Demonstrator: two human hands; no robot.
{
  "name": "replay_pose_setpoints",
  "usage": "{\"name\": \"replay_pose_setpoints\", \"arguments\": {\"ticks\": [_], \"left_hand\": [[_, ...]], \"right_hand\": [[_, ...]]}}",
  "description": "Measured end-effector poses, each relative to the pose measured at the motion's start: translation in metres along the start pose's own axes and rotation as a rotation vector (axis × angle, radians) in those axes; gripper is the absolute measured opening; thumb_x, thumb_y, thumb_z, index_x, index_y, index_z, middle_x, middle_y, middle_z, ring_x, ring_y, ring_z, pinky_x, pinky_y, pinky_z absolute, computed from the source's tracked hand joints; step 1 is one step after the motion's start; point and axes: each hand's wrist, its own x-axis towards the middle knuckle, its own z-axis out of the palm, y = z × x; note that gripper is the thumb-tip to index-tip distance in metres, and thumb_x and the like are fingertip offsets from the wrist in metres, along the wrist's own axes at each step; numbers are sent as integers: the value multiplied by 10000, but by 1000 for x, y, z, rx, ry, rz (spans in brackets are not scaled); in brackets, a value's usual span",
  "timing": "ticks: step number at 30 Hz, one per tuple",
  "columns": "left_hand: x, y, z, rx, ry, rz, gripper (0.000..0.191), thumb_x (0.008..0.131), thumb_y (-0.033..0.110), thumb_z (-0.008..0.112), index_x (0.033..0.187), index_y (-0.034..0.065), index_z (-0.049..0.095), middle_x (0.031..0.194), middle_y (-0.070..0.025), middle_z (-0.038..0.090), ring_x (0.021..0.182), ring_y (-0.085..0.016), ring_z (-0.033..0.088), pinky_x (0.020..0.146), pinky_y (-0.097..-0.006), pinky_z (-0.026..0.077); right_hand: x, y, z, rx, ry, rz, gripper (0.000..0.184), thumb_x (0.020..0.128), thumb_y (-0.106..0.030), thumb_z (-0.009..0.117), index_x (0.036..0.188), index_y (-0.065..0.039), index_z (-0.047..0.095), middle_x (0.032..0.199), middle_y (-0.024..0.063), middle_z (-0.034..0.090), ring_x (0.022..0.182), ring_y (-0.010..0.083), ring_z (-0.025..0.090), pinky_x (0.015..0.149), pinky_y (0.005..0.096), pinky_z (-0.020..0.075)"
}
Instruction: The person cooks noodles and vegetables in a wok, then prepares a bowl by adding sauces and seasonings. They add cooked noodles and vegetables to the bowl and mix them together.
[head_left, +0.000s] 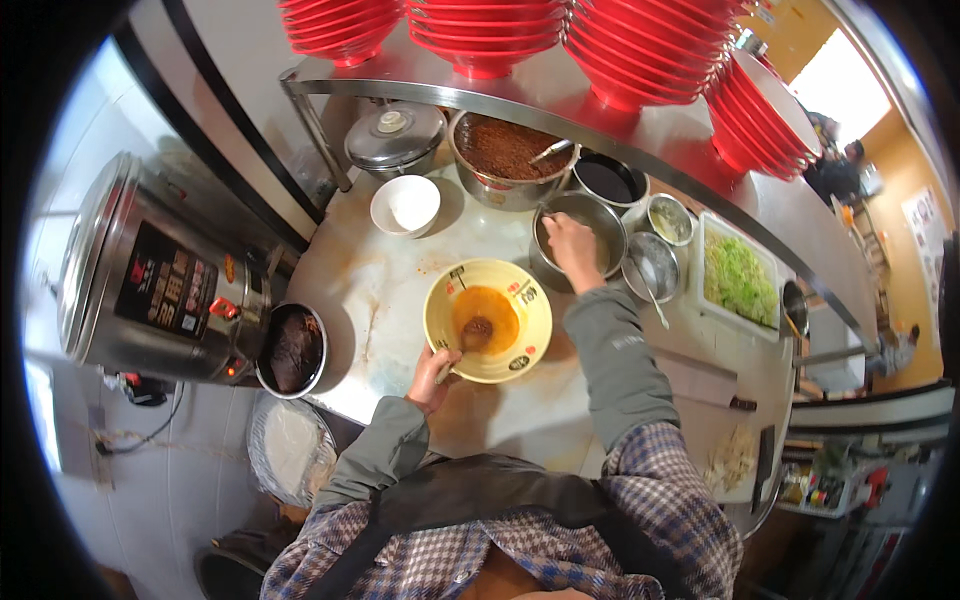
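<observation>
A yellow bowl (534, 341) with printed characters stands on the steel worktop and contains orange broth (499, 307). A clump of dark reddish paste (477, 328) sits in the broth at the spoon's end. At the bowl's near-left rim, my left hand (431, 379) grips the spoon's handle (444, 373). My right hand (571, 244) reaches over a deep steel pot (541, 255), its fingers curled near the far-left inner wall. Whatever those fingers may hold is hidden. Cloudy liquid partly shows inside the pot.
Behind are a white bowl (405, 206), a lidded pot (395, 135), a chili-sauce pot (510, 146) and dark liquid (609, 178). Chopped greens (739, 277) and a knife (742, 404) lie right. Red bowls (487, 37) fill the overhead shelf; a steel boiler (165, 277) stands left.
</observation>
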Motion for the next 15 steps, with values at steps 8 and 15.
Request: {"name": "replay_pose_setpoints", "arguments": {"ticks": [8,15], "left_hand": [[44,36,-23,-3,-104,-16,616,819,167,604,1380,108,359,1162,-82,557,996,-212,623,775,-390,573],[65,45,-8,11,-111,24,570,842,203,590,1364,113,380,1230,-70,535,1069,-193,578,808,-377,539]], "right_hand": [[-76,48,-64,516,300,237,251,962,-235,570,925,10,607,731,103,678,571,137,624,549,266,507],[-103,29,-85,784,317,160,246,1002,-223,508,1018,20,545,807,168,668,609,181,639,573,293,523]]}}
